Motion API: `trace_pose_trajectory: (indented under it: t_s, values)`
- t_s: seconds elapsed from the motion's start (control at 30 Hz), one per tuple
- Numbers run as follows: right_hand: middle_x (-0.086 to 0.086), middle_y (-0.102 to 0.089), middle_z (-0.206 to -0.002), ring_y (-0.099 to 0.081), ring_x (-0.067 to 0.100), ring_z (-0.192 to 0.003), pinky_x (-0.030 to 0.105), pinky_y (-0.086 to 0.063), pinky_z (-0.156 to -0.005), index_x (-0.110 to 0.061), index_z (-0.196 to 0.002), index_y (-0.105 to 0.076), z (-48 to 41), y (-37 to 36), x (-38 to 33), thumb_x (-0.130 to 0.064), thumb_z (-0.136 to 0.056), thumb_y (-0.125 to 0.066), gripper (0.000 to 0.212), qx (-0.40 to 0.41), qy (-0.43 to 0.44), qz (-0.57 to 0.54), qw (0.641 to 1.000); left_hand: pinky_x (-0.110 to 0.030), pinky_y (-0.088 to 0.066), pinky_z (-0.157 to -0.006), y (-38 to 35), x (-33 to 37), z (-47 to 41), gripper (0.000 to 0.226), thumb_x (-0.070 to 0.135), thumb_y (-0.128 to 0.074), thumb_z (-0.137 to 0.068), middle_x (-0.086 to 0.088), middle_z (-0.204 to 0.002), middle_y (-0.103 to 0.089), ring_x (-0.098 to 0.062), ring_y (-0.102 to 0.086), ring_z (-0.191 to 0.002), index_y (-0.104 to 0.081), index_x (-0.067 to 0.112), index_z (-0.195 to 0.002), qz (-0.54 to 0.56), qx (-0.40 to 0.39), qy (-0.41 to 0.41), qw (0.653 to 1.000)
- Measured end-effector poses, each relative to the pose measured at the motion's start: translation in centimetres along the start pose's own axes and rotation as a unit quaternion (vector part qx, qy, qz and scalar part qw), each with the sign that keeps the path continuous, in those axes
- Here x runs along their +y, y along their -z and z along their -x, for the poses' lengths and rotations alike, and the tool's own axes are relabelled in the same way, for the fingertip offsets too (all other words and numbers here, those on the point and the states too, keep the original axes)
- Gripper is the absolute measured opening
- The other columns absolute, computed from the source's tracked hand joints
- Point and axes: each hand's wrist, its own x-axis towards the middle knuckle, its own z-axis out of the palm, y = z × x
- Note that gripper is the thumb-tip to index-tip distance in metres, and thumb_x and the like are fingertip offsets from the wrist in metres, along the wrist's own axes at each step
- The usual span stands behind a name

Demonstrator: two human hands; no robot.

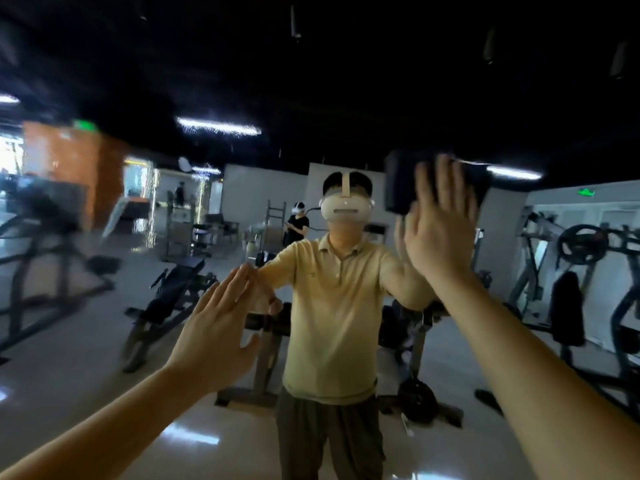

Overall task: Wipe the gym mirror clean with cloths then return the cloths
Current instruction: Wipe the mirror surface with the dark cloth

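Since the mirror (104,306) fills nearly the whole head view, what appears ahead is reflection: the person's own figure (332,306) at the centre and gym machines (581,244) far behind. The right hand (440,220) is raised high on the right, open with fingers straight and spread, pressing a dark cloth (401,181) flat against the glass, probably so that the whole palm bears on it and the wipe takes in a wide patch. The left hand (214,327) is lower and left of centre, also open and flat, its fingertips meeting their own reflection, so it touches the mirror. It seems to steady the body; whether a second cloth lies under it I cannot tell. Wiping looks under way, with the cloths not yet returned.
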Motion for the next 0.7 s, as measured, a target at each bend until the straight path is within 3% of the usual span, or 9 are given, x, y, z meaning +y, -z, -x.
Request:
trace_pose_trajectory:
  t_s: [0.07, 0.13, 0.2, 0.27, 0.33, 0.43, 0.5, 0.63, 0.7]
  values:
    - [0.013, -0.015, -0.173, -0.011, 0.031, -0.161, 0.054, -0.013, -0.128, -0.013, -0.163, -0.031, -1.3, 0.3, -0.3, -0.027, -0.105, -0.034, 0.060, 0.041, -0.157, -0.012, 0.987, -0.049, -0.038, -0.119, 1.5, 0.2, -1.3, 0.085, 0.025, -0.082, -0.082, -0.004, -0.160, -0.046, -0.027, -0.043, -0.143, -0.042, 0.018, -0.157, 0.013, 0.050, -0.002, 0.999]
    - [0.015, -0.016, -0.173, -0.009, 0.032, -0.161, 0.055, -0.009, -0.129, -0.009, -0.160, -0.036, -0.3, -0.4, -4.6, -0.026, -0.101, -0.039, 0.062, 0.049, -0.159, -0.035, 0.985, -0.052, -0.044, -0.112, 2.8, 0.5, -3.3, 0.081, 0.017, -0.083, -0.080, -0.008, -0.153, -0.053, -0.030, -0.049, -0.137, -0.047, 0.014, -0.153, 0.018, 0.080, 0.003, 0.997]
    - [0.011, -0.012, -0.174, -0.004, 0.029, -0.162, 0.051, -0.002, -0.131, -0.014, -0.163, -0.031, 2.1, -1.4, -9.4, -0.030, -0.100, -0.044, 0.066, 0.001, 0.029, -0.055, 0.998, -0.050, -0.041, -0.114, 3.6, 1.8, -5.9, 0.074, 0.014, -0.078, -0.085, -0.011, -0.155, -0.051, -0.031, -0.047, -0.141, -0.048, 0.010, -0.152, 0.014, 0.108, -0.023, 0.994]
    - [0.006, -0.010, -0.175, -0.001, 0.025, -0.162, 0.046, 0.000, -0.131, -0.019, -0.165, -0.025, 3.6, -1.9, -11.3, -0.038, -0.101, -0.049, 0.070, -0.066, 0.236, -0.022, 0.969, -0.049, -0.036, -0.120, 4.0, 3.2, -8.5, 0.064, 0.014, -0.071, -0.089, -0.011, -0.159, -0.045, -0.030, -0.041, -0.147, -0.051, 0.007, -0.150, 0.019, 0.132, -0.037, 0.990]
    - [0.004, -0.014, -0.174, -0.004, 0.023, -0.162, 0.044, -0.002, -0.129, -0.023, -0.165, -0.025, 2.3, -1.8, -8.8, -0.041, -0.103, -0.039, 0.066, -0.075, 0.289, -0.006, 0.954, -0.050, -0.030, -0.125, 4.0, 4.3, -10.5, 0.059, 0.025, -0.059, -0.096, -0.012, -0.165, -0.037, -0.030, -0.033, -0.154, -0.049, 0.004, -0.150, 0.038, 0.145, -0.020, 0.989]
    - [0.005, -0.011, -0.175, -0.005, 0.024, -0.162, 0.049, -0.008, -0.130, -0.022, -0.165, -0.022, -0.9, -0.7, -0.7, -0.035, -0.104, -0.035, 0.064, -0.039, 0.171, 0.013, 0.984, -0.052, -0.014, -0.131, 2.4, 5.3, -12.5, 0.083, 0.050, -0.039, -0.102, -0.016, -0.175, -0.005, -0.029, -0.001, -0.163, -0.015, 0.003, -0.166, -0.013, 0.118, -0.033, 0.992]
    - [0.007, -0.008, -0.175, -0.004, 0.025, -0.162, 0.052, -0.015, -0.129, -0.020, -0.166, -0.020, -2.2, 0.4, 6.3, -0.036, -0.105, -0.029, 0.064, -0.011, 0.053, 0.037, 0.998, -0.049, 0.000, -0.132, 1.1, 6.0, -13.0, 0.094, 0.064, -0.030, -0.101, -0.014, -0.173, 0.019, -0.025, 0.020, -0.160, 0.009, 0.007, -0.165, -0.048, 0.099, -0.031, 0.993]
    - [0.016, -0.016, -0.173, -0.014, 0.032, -0.160, 0.058, -0.019, -0.125, -0.009, -0.163, -0.029, -2.9, 1.2, 13.4, -0.032, -0.103, -0.024, 0.065, 0.063, -0.250, 0.018, 0.966, -0.052, -0.004, -0.131, -0.2, 6.8, -13.4, 0.103, 0.070, -0.034, -0.098, -0.019, -0.173, 0.013, -0.030, 0.015, -0.161, 0.004, 0.002, -0.165, -0.069, 0.134, -0.026, 0.988]
    - [0.020, -0.021, -0.170, -0.018, 0.036, -0.158, 0.061, -0.020, -0.124, -0.001, -0.156, -0.039, -3.4, 0.4, 10.8, -0.028, -0.101, -0.032, 0.062, 0.093, -0.288, 0.012, 0.953, -0.050, -0.003, -0.131, -0.3, 6.7, -13.4, 0.104, 0.073, -0.032, -0.098, -0.018, -0.174, 0.013, -0.030, 0.015, -0.161, 0.005, 0.002, -0.165, -0.080, 0.132, -0.023, 0.988]
